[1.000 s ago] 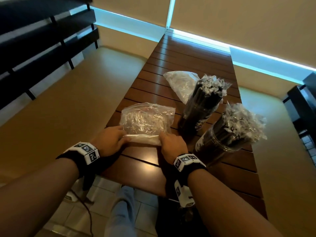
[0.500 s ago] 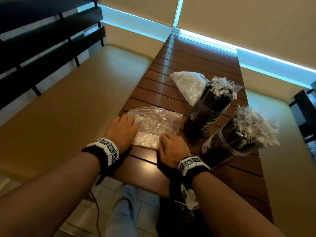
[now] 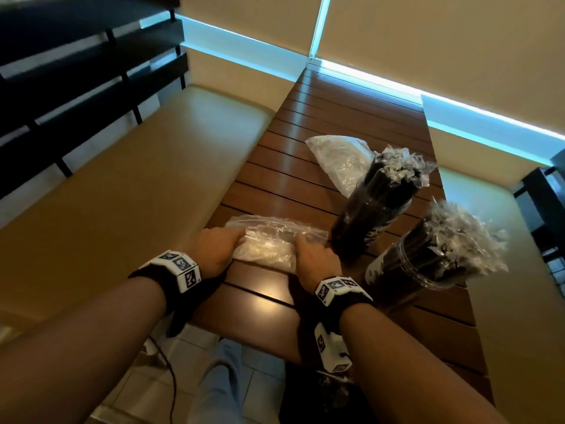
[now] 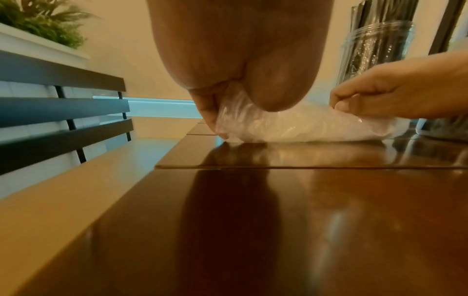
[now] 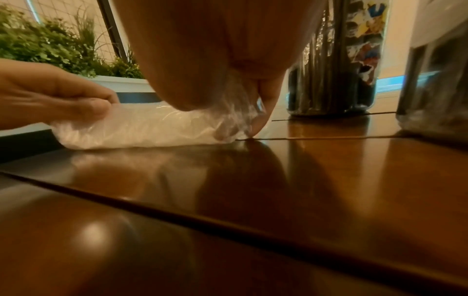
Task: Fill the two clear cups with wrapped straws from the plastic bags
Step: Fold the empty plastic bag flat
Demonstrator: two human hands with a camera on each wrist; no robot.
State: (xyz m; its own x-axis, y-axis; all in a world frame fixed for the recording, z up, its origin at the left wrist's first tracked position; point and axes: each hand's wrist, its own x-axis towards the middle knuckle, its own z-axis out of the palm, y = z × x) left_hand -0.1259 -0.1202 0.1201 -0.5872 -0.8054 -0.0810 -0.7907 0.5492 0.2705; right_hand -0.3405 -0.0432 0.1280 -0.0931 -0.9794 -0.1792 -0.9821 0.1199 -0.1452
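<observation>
An empty clear plastic bag (image 3: 269, 243) lies on the wooden table (image 3: 275, 307), partly rolled from its near edge. My left hand (image 3: 220, 249) grips the left end of the roll (image 4: 235, 124), thumb and fingers curled round it. My right hand (image 3: 312, 258) grips the right end (image 5: 228, 120) the same way. Two clear cups stand to the right, both packed with black wrapped straws: the farther cup (image 3: 370, 215) and the nearer cup (image 3: 419, 264). A second crumpled plastic bag (image 3: 339, 160) lies behind the farther cup.
A tan padded bench (image 3: 122, 191) runs along the table's left side, with a dark slatted backrest (image 3: 76, 71). Another bench (image 3: 519, 270) lies to the right. Green plants (image 5: 50, 46) stand behind the left bench. My knee (image 3: 220, 381) shows below the table's near edge.
Both hands have rolled the near bag farther away from me, so less of it lies flat. The cups and the far bag have stayed put.
</observation>
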